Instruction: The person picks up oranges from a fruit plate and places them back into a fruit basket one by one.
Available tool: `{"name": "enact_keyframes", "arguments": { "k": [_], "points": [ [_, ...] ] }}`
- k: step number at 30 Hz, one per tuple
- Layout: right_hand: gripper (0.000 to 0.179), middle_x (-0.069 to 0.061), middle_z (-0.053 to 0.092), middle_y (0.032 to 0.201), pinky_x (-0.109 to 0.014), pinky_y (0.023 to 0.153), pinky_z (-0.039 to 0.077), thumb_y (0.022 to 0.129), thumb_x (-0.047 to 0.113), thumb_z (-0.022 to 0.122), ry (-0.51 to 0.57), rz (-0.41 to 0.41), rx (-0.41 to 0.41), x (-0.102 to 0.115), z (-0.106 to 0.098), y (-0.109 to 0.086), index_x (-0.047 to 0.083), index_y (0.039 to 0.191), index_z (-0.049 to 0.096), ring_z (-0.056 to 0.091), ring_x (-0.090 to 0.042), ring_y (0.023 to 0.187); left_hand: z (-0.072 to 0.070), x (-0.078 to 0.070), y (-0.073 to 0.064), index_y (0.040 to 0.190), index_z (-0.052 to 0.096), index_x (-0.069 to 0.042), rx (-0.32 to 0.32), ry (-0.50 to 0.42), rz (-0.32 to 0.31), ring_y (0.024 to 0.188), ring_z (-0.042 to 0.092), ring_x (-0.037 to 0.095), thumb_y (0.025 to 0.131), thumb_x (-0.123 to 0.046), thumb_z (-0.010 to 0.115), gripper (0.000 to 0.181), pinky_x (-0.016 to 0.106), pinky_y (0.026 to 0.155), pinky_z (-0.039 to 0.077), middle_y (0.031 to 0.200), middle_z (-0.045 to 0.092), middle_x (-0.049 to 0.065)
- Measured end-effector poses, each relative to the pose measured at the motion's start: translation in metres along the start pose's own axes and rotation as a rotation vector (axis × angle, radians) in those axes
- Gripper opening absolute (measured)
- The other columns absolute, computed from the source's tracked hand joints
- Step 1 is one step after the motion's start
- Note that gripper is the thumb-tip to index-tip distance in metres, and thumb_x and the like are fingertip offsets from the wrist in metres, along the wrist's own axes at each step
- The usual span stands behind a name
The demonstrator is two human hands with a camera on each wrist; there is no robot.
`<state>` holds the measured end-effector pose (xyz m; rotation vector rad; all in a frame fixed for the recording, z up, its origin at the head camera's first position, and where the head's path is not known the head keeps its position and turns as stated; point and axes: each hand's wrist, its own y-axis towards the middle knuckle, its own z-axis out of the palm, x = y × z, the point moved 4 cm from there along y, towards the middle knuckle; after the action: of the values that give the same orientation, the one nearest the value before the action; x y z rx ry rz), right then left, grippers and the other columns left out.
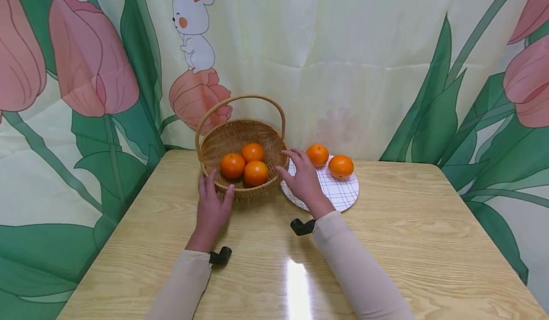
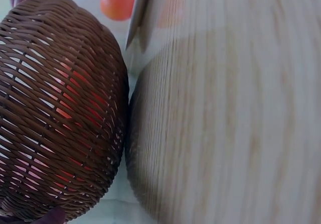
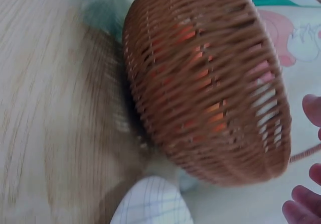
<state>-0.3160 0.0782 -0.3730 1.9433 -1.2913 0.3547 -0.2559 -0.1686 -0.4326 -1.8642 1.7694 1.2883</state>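
A brown wicker basket with a tall arched handle stands at the back of the table, holding three oranges. At its front left rim is my left hand, thumb and fingers spread, fingertips at the wicker. My right hand hovers by the basket's right rim, its fingers apart and loosely bent. In the right wrist view those fingers show beside the basket without gripping it. Through the weave in the left wrist view, orange patches show inside the basket.
Right of the basket lies a round white plate with a grid pattern. Two more oranges sit toward its back edge, partly behind my right hand. A curtain printed with tulips and a rabbit hangs behind the wooden table.
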Motion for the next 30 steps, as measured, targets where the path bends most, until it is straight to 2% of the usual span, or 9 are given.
{"name": "enact_keyframes", "arguments": {
  "k": [12,18,23,30],
  "points": [
    [0.048,-0.013,0.047,0.141,-0.051,0.106,0.041,0.092,0.034,0.066,-0.031,0.064,-0.048,-0.039,-0.020,-0.008,0.013,0.134,0.055,0.049,-0.034,0.126,-0.002,-0.001,-0.001,0.154,0.020,-0.019,0.018,0.010,-0.018,0.134,0.034,0.052,0.096,-0.054,0.049,0.074,0.067,0.101,0.036,0.160,0.006,0.022],
    [0.050,-0.013,0.044,0.143,-0.051,0.108,0.039,0.093,0.035,0.065,-0.034,0.116,-0.049,-0.056,-0.029,-0.013,0.012,0.136,0.053,0.046,-0.035,0.129,0.001,0.002,-0.002,0.152,0.023,-0.017,0.007,-0.001,-0.008,0.135,0.034,0.051,0.096,-0.051,0.051,0.072,0.066,0.102,0.036,0.160,0.007,0.021],
    [0.051,-0.013,0.043,0.143,-0.052,0.107,0.040,0.093,0.036,0.064,-0.044,0.128,-0.057,-0.065,-0.033,-0.013,0.012,0.137,0.052,0.048,-0.036,0.127,0.001,0.002,-0.001,0.151,0.025,-0.015,-0.011,-0.013,0.010,0.135,0.035,0.050,0.095,-0.048,0.054,0.071,0.066,0.101,0.037,0.159,0.009,0.021],
    [0.051,-0.016,0.043,0.143,-0.055,0.104,0.042,0.092,0.034,0.067,-0.063,0.137,-0.081,-0.073,-0.039,-0.015,0.013,0.136,0.053,0.050,-0.041,0.124,0.000,0.000,-0.002,0.152,0.024,-0.014,0.000,-0.013,0.004,0.135,0.035,0.050,0.096,-0.048,0.054,0.071,0.065,0.101,0.038,0.159,0.008,0.022]
  ]
}}
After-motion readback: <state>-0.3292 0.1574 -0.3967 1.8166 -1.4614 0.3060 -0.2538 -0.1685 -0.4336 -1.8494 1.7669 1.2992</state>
